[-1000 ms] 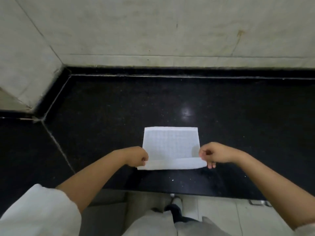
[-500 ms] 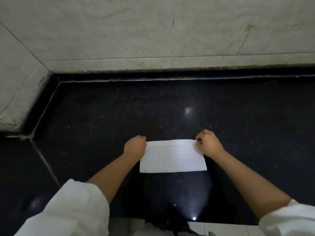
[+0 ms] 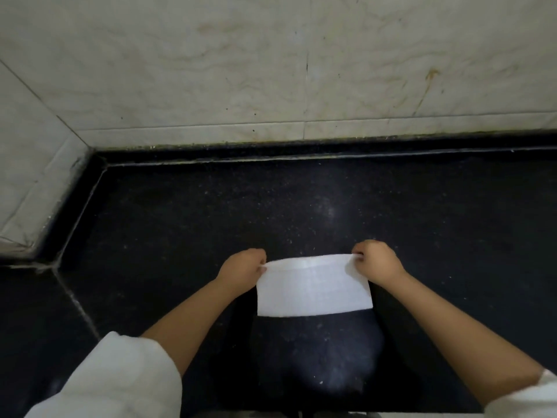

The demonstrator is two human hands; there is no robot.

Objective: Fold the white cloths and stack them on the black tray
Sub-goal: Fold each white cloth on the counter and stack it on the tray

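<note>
1. White cloth (image 3: 313, 289), folded to a wide band, lies on the black counter (image 3: 301, 206) near its front edge, between my two hands.
2. My left hand (image 3: 242, 271) pinches the far left corner of the cloth, fingers curled onto the fabric.
3. My right hand (image 3: 376, 262) pinches the far right corner in the same way, thumb and fingers closed on the edge.
4. The hands stand apart, one at each end of the far edge, and that edge is lifted slightly off the counter and bows between them.
5. A narrow strip along the far edge looks doubled over, with a faint line running across below it.
6. The near edge of the cloth lies flat and straight on the counter.
7. Against a second ago: the cloth then lay open as a near square and I held its near corners; now it is half as deep and my hands are at the far corners.
8. Against half a second ago: the far edge then lay flat under my hands; now it is raised a little and curved.
9. White sleeves (image 3: 120, 378) show at both forearms, the left one large in the near corner.
10. Pale marbled wall tiles (image 3: 271, 70) rise behind the counter, meeting it at a dark upstand.
11. I see no tray in this view.
</note>
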